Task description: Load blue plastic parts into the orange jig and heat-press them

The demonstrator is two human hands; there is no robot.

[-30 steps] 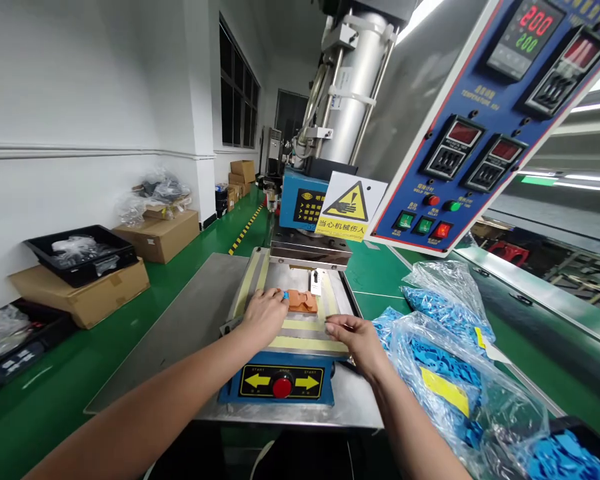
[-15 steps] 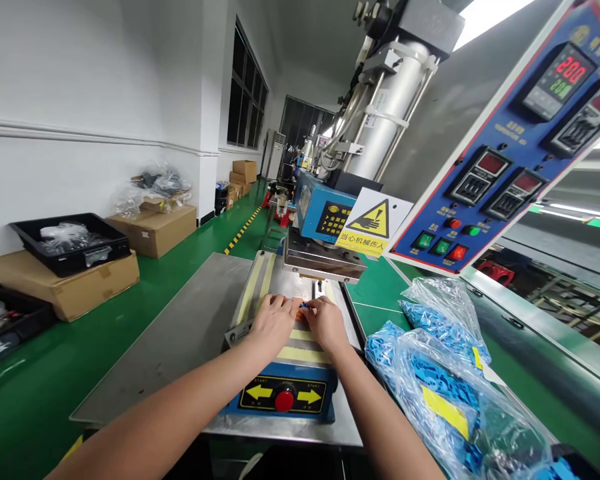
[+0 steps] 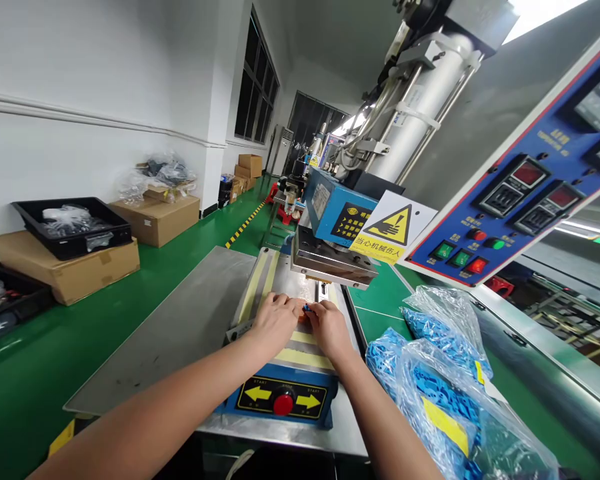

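Between my two hands is a small blue part (image 3: 307, 308), too small to make out its kind. My right hand (image 3: 329, 327) pinches it with thumb and index finger. My left hand (image 3: 276, 323) lies over the machine bed (image 3: 293, 355), fingers bent and close together, its tips beside the blue part; what they hold, if anything, is hidden. An orange-brown piece (image 3: 303, 319) shows under the fingertips, partly covered. Just beyond my hands hangs the dark metal press head (image 3: 333, 260), raised above the bed.
Clear bags of blue parts (image 3: 430, 380) lie on the right. A control panel (image 3: 520, 193) tilts in at upper right, beside a warning sign (image 3: 397, 227). The red button (image 3: 283, 405) is on the bed's front. Cartons (image 3: 157, 220) and a black tray (image 3: 73, 227) stand along the left wall.
My view has shifted slightly, so the press and panel sit farther right. Both hands stay together at the same place on the bed, with small finger movements around the blue part.
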